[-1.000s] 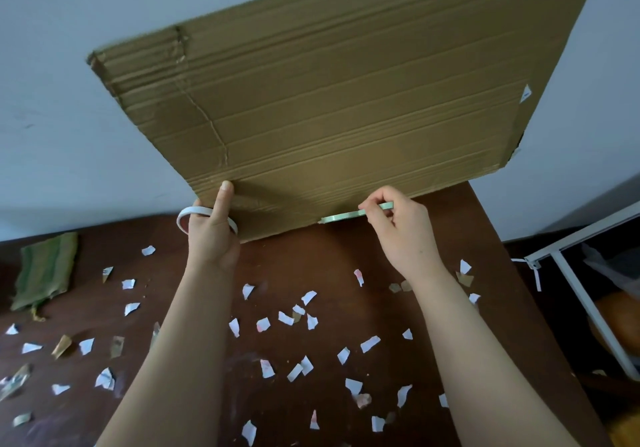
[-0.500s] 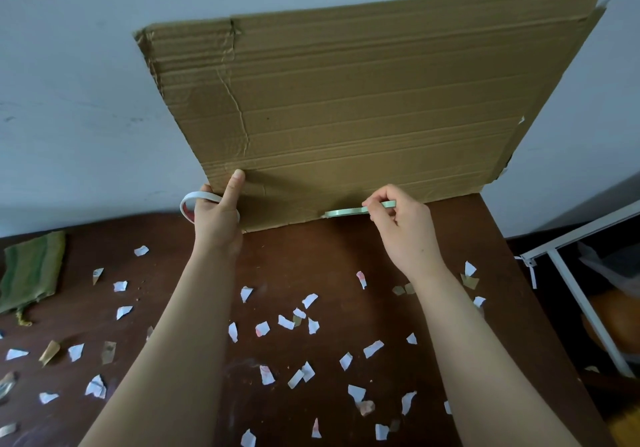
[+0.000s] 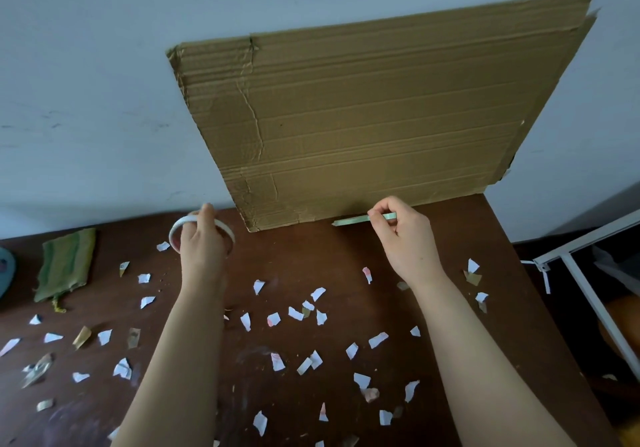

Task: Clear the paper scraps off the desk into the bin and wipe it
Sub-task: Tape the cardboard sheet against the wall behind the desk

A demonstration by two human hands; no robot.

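Note:
Several small white paper scraps (image 3: 297, 314) lie scattered over the dark brown desk (image 3: 311, 259). My left hand (image 3: 202, 244) holds a white tape ring (image 3: 175, 233) near the back of the desk, left of a large cardboard sheet (image 3: 381, 117) that leans against the wall. My right hand (image 3: 407, 238) pinches a thin pale green strip (image 3: 349, 220) at the cardboard's lower edge. A green cloth (image 3: 65, 263) lies at the desk's left side.
A white metal frame (image 3: 588, 294) stands to the right of the desk, with dark floor and orange things behind it. A blue-grey object (image 3: 4, 273) shows at the far left edge. The pale wall (image 3: 104, 100) backs the desk.
My left hand has come off the cardboard and moved left with the tape ring. The cardboard now leans further back against the wall. My right hand stays at its lower edge.

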